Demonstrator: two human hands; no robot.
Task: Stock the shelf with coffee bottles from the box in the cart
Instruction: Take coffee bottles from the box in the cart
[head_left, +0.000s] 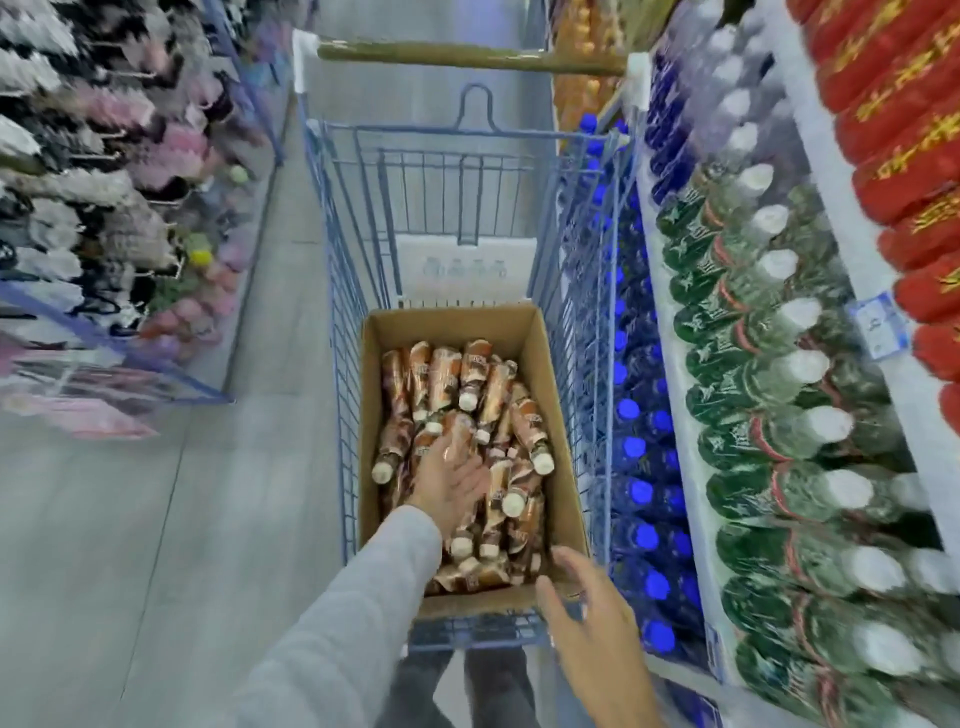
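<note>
Hands (449, 483) (587, 618) open, left on coffee bottles (470, 376)

A light grey sleeve (353, 613) covers the left arm to the wrist; dark trousers (422, 686) show below the cart (470, 631).

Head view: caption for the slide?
Left hand reaches onto brown-labelled, white-capped coffee bottles in a brown cardboard box inside a blue wire cart; right hand hovers at the box's near edge.

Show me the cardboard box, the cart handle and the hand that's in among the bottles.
cardboard box (447, 327): head view, on its far inner wall.
cart handle (467, 56): head view, middle of the bar.
left hand (451, 486): head view, middle of the hand.
</note>
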